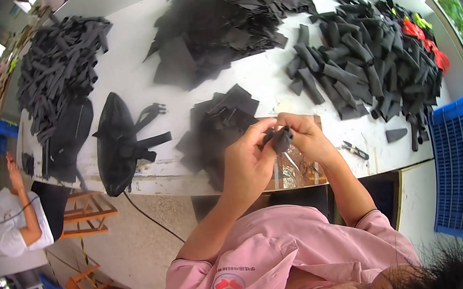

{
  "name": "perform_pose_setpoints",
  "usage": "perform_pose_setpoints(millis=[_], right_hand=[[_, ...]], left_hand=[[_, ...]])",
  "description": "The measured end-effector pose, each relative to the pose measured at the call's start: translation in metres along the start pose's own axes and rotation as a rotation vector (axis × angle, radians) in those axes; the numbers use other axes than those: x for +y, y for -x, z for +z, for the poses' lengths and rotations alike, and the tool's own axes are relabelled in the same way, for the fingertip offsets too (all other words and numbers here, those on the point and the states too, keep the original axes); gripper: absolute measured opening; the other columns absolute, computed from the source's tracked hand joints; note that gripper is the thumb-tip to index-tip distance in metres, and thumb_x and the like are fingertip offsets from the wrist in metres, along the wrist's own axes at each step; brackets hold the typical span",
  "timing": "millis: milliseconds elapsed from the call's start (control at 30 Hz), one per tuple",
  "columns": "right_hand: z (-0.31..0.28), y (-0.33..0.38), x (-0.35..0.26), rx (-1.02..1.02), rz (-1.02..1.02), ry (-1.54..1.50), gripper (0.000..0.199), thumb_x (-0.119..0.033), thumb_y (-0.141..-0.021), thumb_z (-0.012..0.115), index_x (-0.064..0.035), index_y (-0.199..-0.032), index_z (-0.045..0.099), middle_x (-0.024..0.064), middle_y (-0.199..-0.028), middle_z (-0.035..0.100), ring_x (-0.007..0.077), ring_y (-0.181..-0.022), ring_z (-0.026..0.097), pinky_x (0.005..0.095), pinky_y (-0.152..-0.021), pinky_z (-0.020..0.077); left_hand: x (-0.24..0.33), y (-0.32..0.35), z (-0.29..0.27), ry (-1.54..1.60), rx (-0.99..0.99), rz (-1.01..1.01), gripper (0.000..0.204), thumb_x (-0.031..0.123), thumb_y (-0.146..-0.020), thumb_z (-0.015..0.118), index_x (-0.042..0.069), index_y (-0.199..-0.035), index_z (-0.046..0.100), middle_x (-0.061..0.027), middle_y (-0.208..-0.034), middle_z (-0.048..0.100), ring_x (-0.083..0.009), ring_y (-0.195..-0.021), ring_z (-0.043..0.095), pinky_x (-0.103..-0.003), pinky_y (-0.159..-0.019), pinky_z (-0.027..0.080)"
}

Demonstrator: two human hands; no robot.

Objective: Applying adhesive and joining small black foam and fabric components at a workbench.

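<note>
I see my left hand [247,163] and right hand [305,135] both pinching a small rolled black fabric strip [281,138] above the white worktable [134,69].

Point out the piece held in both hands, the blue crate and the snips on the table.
dark piece [281,138], head view, its middle between the fingertips
blue crate [461,164], head view, its slatted floor
snips [356,151], head view, the handles

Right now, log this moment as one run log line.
left hand: pinching small black rolled piece | right hand: gripping same piece | below: flat black pieces stack | right: snips on table
</note>
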State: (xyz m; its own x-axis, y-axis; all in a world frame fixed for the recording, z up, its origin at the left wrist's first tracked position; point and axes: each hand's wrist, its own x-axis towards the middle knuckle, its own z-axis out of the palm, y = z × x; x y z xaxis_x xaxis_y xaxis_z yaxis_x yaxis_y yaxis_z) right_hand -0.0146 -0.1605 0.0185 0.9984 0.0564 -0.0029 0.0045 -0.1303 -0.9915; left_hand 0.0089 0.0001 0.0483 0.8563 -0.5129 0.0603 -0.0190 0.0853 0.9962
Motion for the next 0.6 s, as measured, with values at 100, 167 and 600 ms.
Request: perform_pose_setpoints(millis=[100, 167, 600], right_hand=[[-0.001, 0.001, 0.0, -0.004, -0.023, -0.162, 0.021, -0.02, -0.088, 0.05, -0.0016, -0.077, 0.051, -0.0007, -0.068, 0.05, 0.0058, -0.061, 0.044, 0.021, -0.054, 0.0371], [-0.002, 0.002, -0.003, -0.016, -0.01, -0.139, 0.024, -0.022, -0.087, 0.052, -0.0003, -0.078, 0.052, -0.0001, -0.067, 0.05, 0.0062, -0.061, 0.045, 0.0221, -0.054, 0.0383], [-0.002, 0.004, -0.006, 0.009, 0.038, -0.104, 0.031, -0.027, -0.086, 0.052, 0.0022, -0.076, 0.053, 0.0023, -0.06, 0.05, 0.0087, -0.058, 0.046, 0.0253, -0.052, 0.0386]], left_hand=[[0.007, 0.001, 0.003, -0.279, 0.006, 0.12, 0.028, -0.001, -0.081, 0.054, 0.0, -0.109, 0.052, -0.0033, -0.081, 0.06, -0.0008, -0.059, 0.047, -0.014, -0.05, 0.038], [0.01, 0.003, 0.002, -0.457, 0.004, 0.197, 0.028, 0.0, -0.082, 0.053, 0.001, -0.11, 0.053, -0.0041, -0.083, 0.06, -0.0008, -0.054, 0.043, -0.015, -0.046, 0.035], [0.008, -0.004, -0.007, -0.414, 0.114, 0.339, 0.021, 0.005, -0.081, 0.058, 0.0, -0.102, 0.056, -0.0088, -0.097, 0.055, -0.0072, -0.071, 0.049, -0.018, -0.063, 0.042]])
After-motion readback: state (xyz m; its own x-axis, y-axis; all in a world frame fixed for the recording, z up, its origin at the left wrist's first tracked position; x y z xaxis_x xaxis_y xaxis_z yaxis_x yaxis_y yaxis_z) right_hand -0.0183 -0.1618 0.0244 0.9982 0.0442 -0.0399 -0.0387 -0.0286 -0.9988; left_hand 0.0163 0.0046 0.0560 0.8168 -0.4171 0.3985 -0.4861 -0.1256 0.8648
